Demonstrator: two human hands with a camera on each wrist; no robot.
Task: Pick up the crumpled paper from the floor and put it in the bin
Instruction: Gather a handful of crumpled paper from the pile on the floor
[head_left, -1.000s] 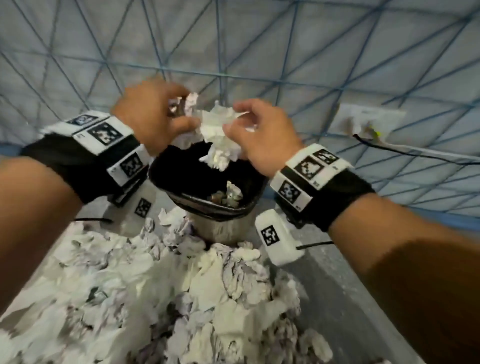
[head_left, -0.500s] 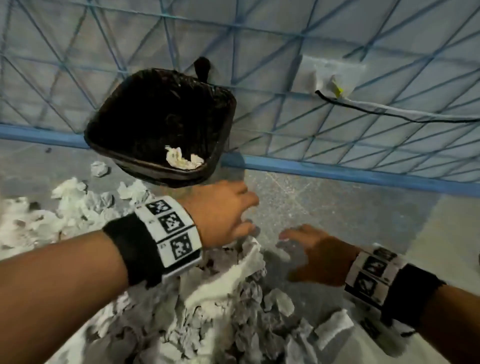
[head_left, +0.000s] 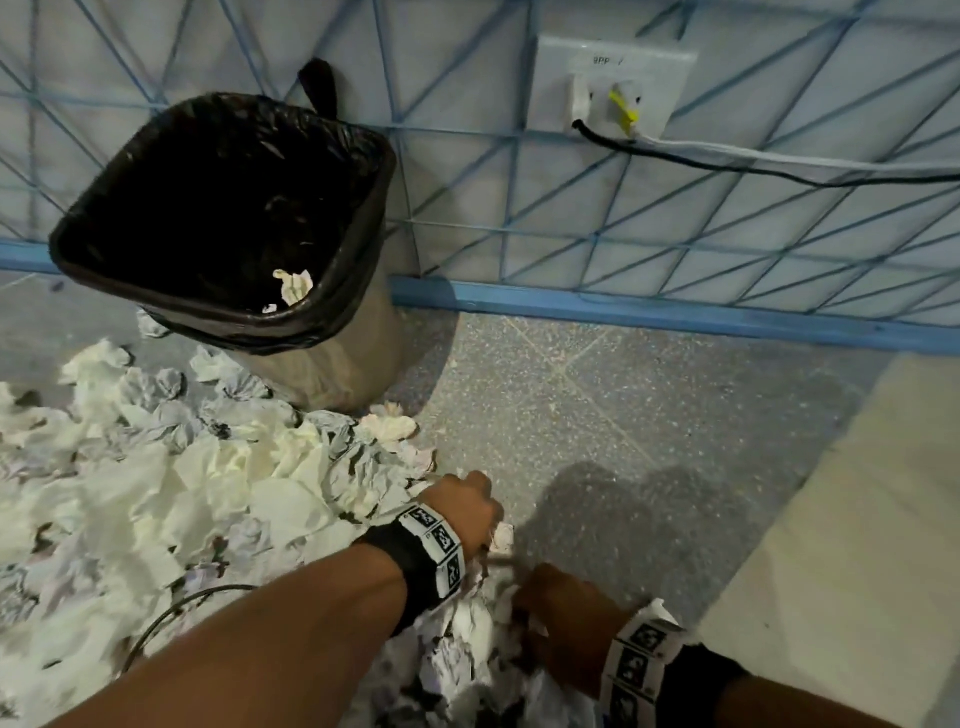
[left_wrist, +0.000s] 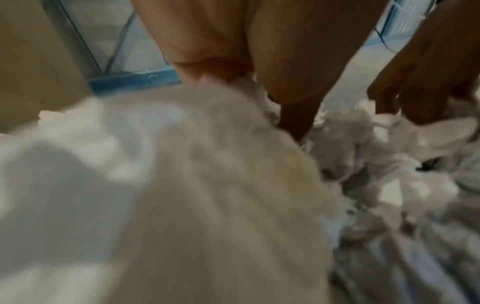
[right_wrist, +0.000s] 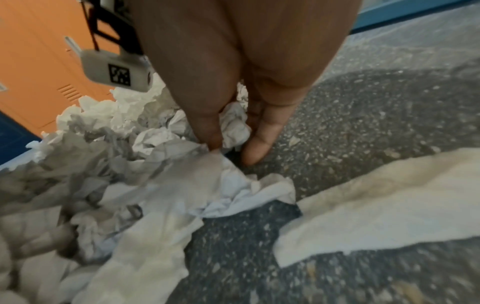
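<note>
The bin (head_left: 337, 358), lined with a black bag, stands against the wall at the upper left and has a crumpled paper (head_left: 293, 286) inside. A big pile of crumpled paper (head_left: 208, 493) covers the floor in front of it. My left hand (head_left: 467, 506) is down at the pile's right edge, its thumb and fingers (left_wrist: 293, 107) curled into a white paper wad (left_wrist: 241, 88). Just below it, my right hand (head_left: 558, 603) pinches a small paper ball (right_wrist: 233, 125) between thumb and finger (right_wrist: 259, 142).
A wall socket (head_left: 618, 88) with cables sits above the blue skirting (head_left: 649, 312). Bare speckled floor (head_left: 623, 415) lies right of the pile. A pale flat surface (head_left: 857, 519) fills the right side. A black cable (head_left: 171, 613) crosses the pile. Orange lockers (right_wrist: 39, 61) stand behind.
A second ago both hands held paper over the bin; that paper now lies inside. The hands dropped to the floor and now close on paper at the pile's right edge.
</note>
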